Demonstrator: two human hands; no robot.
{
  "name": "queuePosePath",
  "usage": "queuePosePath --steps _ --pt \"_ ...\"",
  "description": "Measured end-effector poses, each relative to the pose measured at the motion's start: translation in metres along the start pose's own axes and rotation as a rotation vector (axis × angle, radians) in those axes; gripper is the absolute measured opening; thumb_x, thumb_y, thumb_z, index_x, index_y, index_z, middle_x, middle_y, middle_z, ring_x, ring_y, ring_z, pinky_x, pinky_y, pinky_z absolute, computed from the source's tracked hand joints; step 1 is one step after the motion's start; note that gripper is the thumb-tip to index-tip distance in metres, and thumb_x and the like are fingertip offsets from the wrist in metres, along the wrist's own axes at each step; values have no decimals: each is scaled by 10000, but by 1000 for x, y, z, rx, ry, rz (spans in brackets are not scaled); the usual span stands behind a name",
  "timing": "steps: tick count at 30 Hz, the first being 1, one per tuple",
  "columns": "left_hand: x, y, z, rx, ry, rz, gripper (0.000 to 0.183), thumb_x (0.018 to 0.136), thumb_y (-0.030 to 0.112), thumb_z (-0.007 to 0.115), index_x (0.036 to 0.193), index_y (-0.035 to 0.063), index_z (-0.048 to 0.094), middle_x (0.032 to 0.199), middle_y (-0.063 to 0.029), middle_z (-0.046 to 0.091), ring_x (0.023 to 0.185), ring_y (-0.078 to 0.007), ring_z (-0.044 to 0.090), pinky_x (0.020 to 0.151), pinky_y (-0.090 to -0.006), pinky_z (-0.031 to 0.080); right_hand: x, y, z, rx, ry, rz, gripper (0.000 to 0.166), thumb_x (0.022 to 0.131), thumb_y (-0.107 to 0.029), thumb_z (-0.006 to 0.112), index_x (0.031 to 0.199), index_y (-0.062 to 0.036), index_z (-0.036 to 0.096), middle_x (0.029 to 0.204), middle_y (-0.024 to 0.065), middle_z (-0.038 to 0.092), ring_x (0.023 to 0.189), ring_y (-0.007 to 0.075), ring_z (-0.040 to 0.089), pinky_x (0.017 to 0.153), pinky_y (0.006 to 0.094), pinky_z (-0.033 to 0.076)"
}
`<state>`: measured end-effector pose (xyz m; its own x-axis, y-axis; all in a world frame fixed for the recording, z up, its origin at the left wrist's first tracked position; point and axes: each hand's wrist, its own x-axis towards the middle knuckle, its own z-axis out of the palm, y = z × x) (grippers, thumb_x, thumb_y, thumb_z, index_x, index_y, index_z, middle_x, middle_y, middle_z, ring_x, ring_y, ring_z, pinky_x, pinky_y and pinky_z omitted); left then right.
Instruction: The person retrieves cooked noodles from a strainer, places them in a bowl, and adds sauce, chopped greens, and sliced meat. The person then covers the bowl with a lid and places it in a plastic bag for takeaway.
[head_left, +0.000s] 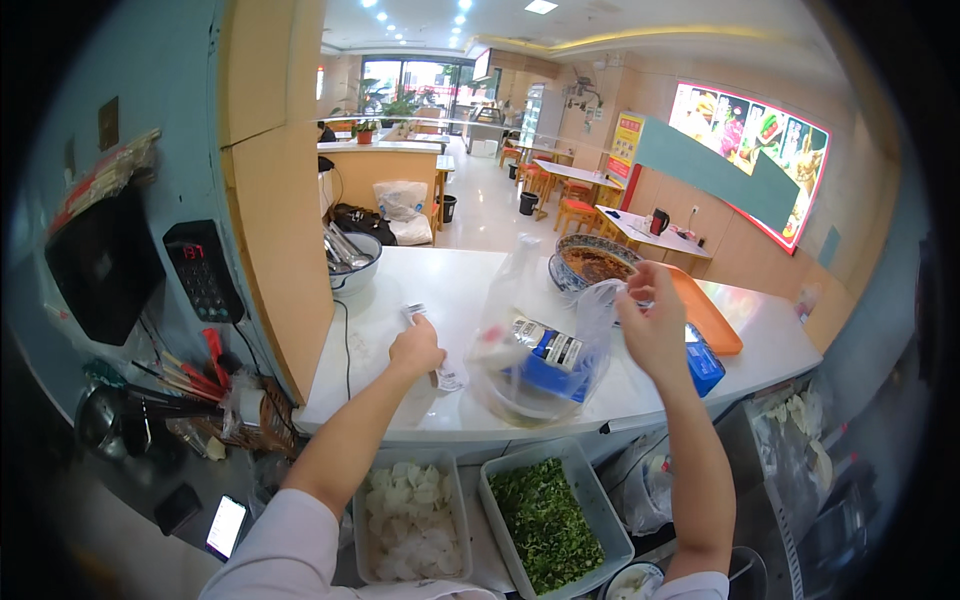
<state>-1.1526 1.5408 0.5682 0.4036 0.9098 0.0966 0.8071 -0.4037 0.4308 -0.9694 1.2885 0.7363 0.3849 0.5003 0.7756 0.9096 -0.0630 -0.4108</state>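
A long printed paper slip (451, 376) passes under my left hand (415, 349), whose fingers are closed on it over the white counter (420, 281). To its right stands a clear plastic carrier bag (516, 281). Inside the bag are a blue pack (551, 382) with a silver-and-black label and a round container that the film blurs. My right hand (654, 322) is raised at the bag's right handle, which is gathered at the thumb and fingers. The exact pinch is partly hidden. Another blue pack (703, 364) lies beyond my right wrist.
Behind the bag is a patterned bowl of red-brown sauce (596, 264), beside an orange tray (705, 311). A bowl of metal utensils (352, 262) stands at left. Below the counter edge sit tubs of pale slices (409, 517) and chopped greens (547, 525). A lit phone (226, 528) lies lower left.
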Motion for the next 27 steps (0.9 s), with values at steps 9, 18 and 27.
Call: queuePosePath --steps 9,18,27 --pt "-75 35 -111 -1136 126 375 343 844 -27 582 1181 -40 517 1001 -127 654 841 -159 654 723 -267 536 -82 -46 -33 607 -336 292 333 779 -87 695 1075 -10 564 984 85 589 769 133 581 635 260 460" --pt "-169 77 -102 -1072 0 801 251 884 60 609 1119 -3 547 818 -126 674 676 -122 642 580 -250 497 -82 -78 -6 922 -601 485 198 919 -122 547 1073 2 563 859 75 636 644 134 592 509 259 471" --pt "-178 94 -101 -843 251 911 312 865 82 632 1144 12 511 816 -100 677 624 -190 656 566 -282 524 -85 -60 -24 885 -528 582 210 950 -199 511 1005 -3 561 831 82 631 594 148 588 465 261 461"
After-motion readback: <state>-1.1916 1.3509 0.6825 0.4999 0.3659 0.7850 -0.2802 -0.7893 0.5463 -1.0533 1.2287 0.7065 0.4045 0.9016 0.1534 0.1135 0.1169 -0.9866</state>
